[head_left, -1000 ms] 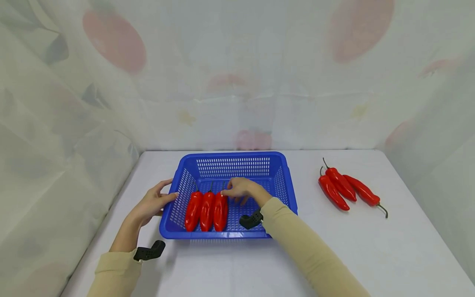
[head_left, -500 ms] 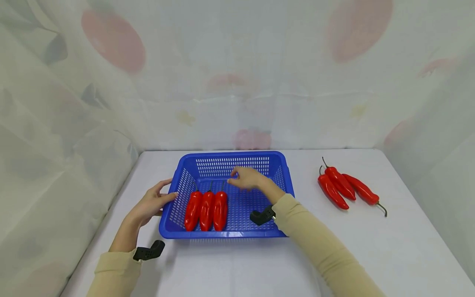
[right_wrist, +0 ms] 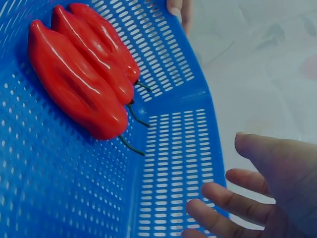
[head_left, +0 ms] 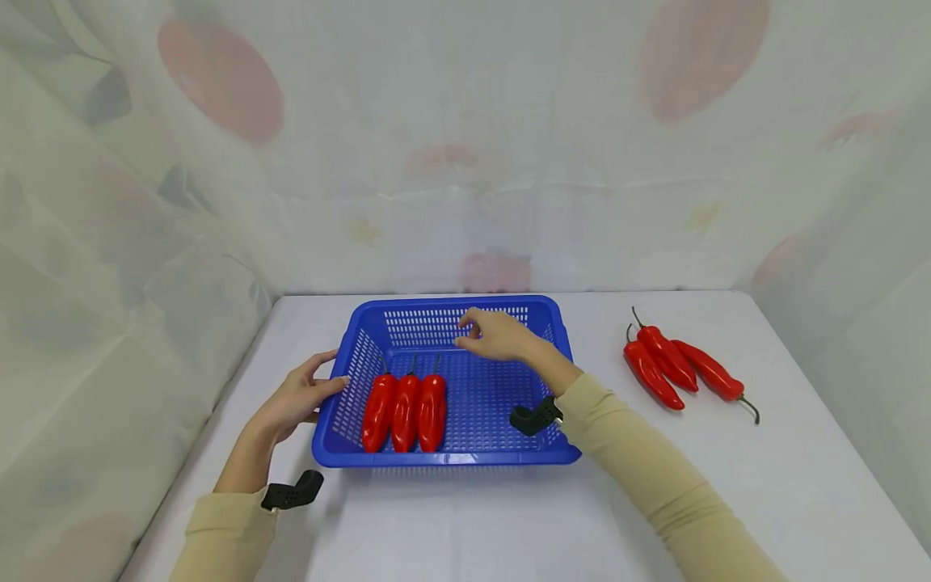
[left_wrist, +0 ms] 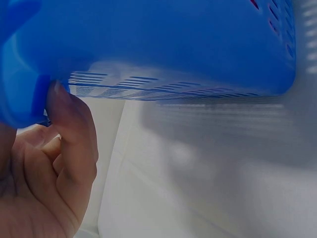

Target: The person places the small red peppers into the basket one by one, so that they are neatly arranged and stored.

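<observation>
My left hand (head_left: 291,402) grips the left rim of a blue plastic basket (head_left: 451,459). In the left wrist view, its thumb and fingers pinch the basket's edge. Three glossy red chili peppers lie side by side in the basket's left half, stems pointing away: a left pepper (head_left: 379,412), a middle pepper (head_left: 406,412) and a right pepper (head_left: 432,412). My right hand (head_left: 500,335) hovers over the far part of the basket, holding nothing. The right wrist view shows its fingers loosely bent and spread apart, clear of the peppers.
Three more red chili peppers (head_left: 650,376) lie close together on the white table (head_left: 727,501), right of the basket. A pale curtain with faded fruit prints (head_left: 473,226) hangs behind the table and along both sides.
My right hand has left the right pepper in the basket and risen away from it, toward the far rim and slightly right. My left hand and the peppers have stayed put.
</observation>
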The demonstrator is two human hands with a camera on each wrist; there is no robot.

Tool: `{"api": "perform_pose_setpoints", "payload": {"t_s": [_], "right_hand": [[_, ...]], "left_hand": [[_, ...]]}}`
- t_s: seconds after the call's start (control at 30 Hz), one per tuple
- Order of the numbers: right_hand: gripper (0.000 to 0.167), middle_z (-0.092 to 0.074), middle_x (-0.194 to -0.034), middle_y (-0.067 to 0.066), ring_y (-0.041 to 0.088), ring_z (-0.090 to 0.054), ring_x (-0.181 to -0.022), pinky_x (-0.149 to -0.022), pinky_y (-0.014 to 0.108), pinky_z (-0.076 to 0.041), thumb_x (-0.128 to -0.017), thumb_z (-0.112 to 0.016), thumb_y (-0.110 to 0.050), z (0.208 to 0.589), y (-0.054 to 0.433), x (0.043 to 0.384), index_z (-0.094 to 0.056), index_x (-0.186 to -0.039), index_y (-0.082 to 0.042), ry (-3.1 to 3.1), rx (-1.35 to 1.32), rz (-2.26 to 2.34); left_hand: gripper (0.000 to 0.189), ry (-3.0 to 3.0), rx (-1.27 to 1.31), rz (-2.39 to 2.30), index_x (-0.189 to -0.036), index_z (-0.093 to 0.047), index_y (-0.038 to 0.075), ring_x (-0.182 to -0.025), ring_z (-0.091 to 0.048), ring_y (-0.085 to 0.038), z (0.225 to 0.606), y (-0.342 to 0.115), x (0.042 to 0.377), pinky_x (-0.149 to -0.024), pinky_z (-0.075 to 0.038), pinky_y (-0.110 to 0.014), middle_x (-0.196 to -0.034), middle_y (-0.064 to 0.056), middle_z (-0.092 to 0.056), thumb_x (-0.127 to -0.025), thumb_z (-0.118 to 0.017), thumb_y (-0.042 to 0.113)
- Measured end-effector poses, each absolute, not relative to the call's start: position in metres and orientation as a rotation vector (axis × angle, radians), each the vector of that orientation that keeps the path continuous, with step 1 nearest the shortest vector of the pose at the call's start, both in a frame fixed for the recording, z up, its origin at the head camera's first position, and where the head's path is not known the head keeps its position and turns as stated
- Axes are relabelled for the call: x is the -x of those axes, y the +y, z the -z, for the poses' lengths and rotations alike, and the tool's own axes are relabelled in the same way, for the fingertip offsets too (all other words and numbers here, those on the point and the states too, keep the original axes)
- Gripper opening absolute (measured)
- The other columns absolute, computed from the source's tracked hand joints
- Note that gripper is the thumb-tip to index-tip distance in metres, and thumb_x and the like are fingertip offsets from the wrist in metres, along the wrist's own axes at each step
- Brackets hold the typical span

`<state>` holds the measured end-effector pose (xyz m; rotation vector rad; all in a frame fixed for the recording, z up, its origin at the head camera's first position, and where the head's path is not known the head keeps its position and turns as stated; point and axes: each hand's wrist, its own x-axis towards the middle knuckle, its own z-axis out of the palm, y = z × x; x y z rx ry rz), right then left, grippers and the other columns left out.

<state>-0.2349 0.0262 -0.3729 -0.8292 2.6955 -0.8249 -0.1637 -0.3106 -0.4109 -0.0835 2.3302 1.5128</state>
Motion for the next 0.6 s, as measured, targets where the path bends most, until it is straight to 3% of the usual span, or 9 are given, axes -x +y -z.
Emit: {"api": "perform_pose_setpoints", "payload": {"t_s": [0.6], "right_hand": [[0.034,-0.065,-0.103,0.007,0.023,-0.062,-0.093,-0.082,0.037,-0.052,-0.088,-0.061,-0.026,0.359,0.068,0.236,-0.057,-0.117,-0.009,2.794,0.914,1.070]], "left_hand": [[0.071,2.339,0.087,-1.510,-0.147,-0.018,0.016,-0.080,-0.068,-0.029,0.412,-0.310,0.163,-0.066,-0.056,-0.046,-0.107,-0.025,-0.061,-0.090,-0.058,0.031]]}}
